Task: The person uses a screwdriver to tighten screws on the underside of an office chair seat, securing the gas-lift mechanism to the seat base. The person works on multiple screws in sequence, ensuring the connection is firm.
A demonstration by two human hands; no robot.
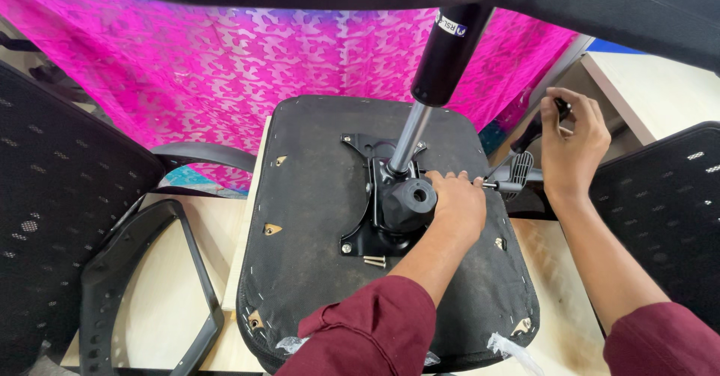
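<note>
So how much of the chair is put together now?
The black metal plate with its gas post sits on the upturned seat. The left hand rests on that plate, and the right hand holds a black-handled tool. Two loose bolts and the armrest remain unfitted.

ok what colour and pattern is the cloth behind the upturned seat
Bright magenta cloth with a paler, lacy blotch pattern, seen in the head view.

Gas cylinder top cut off by blurred black base overhead, left hand hiding the mechanism's side, mesh backrest cropped at left edge
</note>
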